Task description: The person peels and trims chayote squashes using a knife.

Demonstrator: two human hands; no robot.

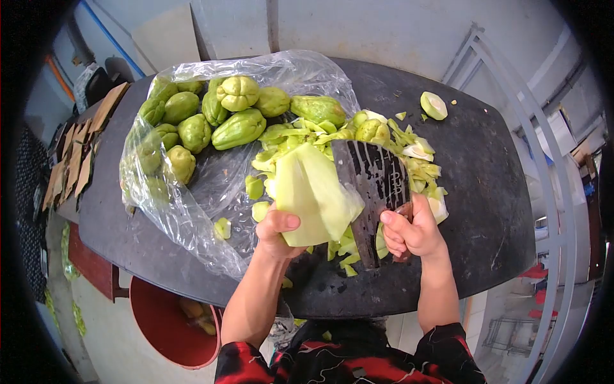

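A large pale green peeled chayote [310, 192] is gripped at its lower left by my left hand [278, 232], thumb pressed on its face. My right hand [412, 232] is closed round the handle of a wide dark cleaver [371, 185], whose blade is wet and bears scratched marks. The blade stands beside the chayote's right side, close to or touching it; I cannot tell which. Behind and under both lies a heap of green peelings [281, 142]. Whole unpeeled chayotes [240, 129] sit to the left on a clear plastic bag [211, 173].
The black table [486, 192] has rounded edges. A cut chayote piece [433, 105] lies at its far right. Below the left front edge stands a red bucket [173, 333] with some pieces inside. A grey metal railing [543, 141] runs along the right, and cardboard [83, 153] lies at left.
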